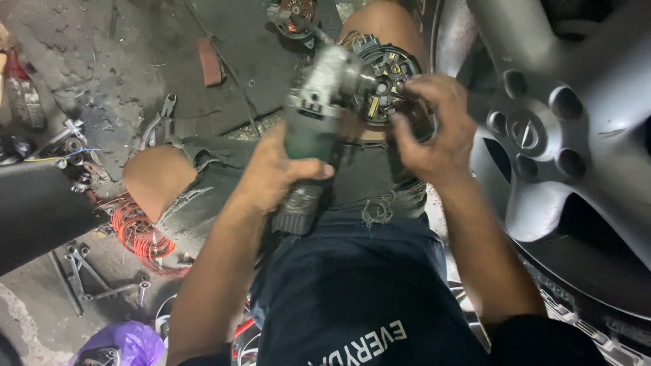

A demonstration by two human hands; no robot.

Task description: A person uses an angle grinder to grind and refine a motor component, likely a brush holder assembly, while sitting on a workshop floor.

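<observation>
Head view shows the left hand (pixel 274 173) clenched round a green-bodied angle grinder (pixel 313 129) above the lap, while right hand (pixel 434 129) fingertips pinch its round black head (pixel 383 85); steady grip helps.

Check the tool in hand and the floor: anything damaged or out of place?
The green grinder in the left hand has its head open, innards exposed under the right hand. Orange wire lies tangled beside loose wrenches on the floor.

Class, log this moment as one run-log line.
left hand: grips green angle grinder | right hand: fingers on black round grinder head | silver alloy wheel at right
</observation>
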